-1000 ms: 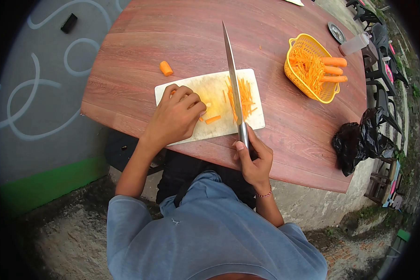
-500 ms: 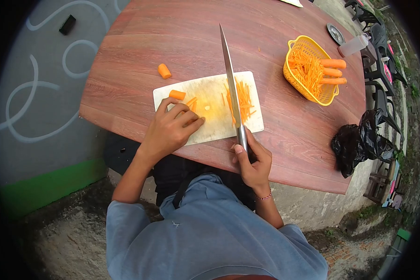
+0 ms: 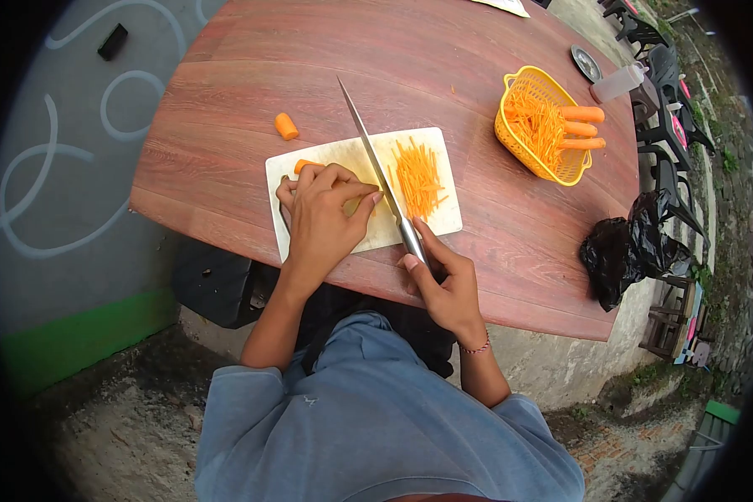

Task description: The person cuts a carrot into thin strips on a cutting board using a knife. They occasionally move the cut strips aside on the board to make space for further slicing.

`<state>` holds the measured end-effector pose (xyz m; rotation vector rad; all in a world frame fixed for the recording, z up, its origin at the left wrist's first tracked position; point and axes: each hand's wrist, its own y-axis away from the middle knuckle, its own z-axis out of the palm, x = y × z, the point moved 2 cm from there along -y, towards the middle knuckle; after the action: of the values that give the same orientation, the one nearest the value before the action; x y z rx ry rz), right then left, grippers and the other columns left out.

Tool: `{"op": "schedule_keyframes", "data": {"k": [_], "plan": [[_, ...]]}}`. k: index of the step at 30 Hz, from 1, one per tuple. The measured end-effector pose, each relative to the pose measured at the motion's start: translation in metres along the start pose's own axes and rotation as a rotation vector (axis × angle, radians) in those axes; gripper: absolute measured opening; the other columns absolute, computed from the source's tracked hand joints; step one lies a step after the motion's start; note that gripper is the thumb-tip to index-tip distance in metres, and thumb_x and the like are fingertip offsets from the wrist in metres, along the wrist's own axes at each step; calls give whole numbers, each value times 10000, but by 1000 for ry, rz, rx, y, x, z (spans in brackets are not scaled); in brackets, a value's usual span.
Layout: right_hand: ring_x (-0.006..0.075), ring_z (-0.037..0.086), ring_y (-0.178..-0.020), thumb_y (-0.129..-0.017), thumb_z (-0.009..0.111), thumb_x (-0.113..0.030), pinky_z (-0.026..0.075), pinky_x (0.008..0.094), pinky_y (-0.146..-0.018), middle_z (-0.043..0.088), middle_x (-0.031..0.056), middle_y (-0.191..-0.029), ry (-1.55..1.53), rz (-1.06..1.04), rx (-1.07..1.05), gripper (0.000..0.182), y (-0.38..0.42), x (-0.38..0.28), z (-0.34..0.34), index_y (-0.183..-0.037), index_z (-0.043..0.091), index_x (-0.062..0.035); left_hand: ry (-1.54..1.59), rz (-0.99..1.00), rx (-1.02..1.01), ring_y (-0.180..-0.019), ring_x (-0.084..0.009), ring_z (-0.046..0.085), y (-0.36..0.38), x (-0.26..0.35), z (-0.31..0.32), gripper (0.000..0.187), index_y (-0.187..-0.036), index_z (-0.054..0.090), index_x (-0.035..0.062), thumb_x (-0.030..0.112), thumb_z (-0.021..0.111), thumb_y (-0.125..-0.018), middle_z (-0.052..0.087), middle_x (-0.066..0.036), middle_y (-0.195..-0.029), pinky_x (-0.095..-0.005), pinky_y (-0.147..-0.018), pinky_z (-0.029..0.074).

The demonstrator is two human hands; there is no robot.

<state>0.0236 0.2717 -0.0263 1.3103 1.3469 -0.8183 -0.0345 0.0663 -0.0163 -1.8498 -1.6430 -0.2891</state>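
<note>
In the head view, my right hand [image 3: 450,289] grips the handle of a long kitchen knife [image 3: 375,159]. The blade slants up and left across a white cutting board [image 3: 449,219]. My left hand [image 3: 325,219] rests on the board left of the blade, fingers bent and thumb and index pressed together. Orange carrot slices show under it, mostly hidden by the fingers. Behind those fingers lies a carrot chunk [image 3: 304,166], partly covered. Right of the blade sits a pile of thin carrot strips [image 3: 418,177]. Another carrot chunk [image 3: 286,126] lies on the table beyond the board.
A yellow basket [image 3: 511,138] on the wooden table [image 3: 251,75] holds shredded carrot [image 3: 534,125] and several larger carrots [image 3: 582,129]. Beyond it are a squeeze bottle [image 3: 617,84] and a metal ashtray-like dish [image 3: 586,63]. A black plastic bag [image 3: 615,255] hangs at the right edge.
My left hand has shifted right, and its thumb and index have come together beside the blade. The knife has tilted left and lowered, its blade now left of the strip pile.
</note>
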Motion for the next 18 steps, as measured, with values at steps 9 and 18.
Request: {"op": "schedule_keyframes", "data": {"k": [9,18], "plan": [[69,640,-724,-1044,675,-87,555,270,-688,760,89,-945,-87,86,-8,546,6,-14,2,-1565,540,2,7,267,3,-1157,-195,626,11,-17,-11,142,-1021,859,160,220,823,-898,767,42,-1126,-529,-1042,273],[71,620,-637,-1076,634,-81,538,265,-585,732,53,-879,-108,122,-21,536,1,-26,9,-1589,505,0,-83,383,-3,-1227,-209,604,18,-16,1,206,-1061,845,135,274,796,-917,736,52,-1200,-585,-1067,257]]}}
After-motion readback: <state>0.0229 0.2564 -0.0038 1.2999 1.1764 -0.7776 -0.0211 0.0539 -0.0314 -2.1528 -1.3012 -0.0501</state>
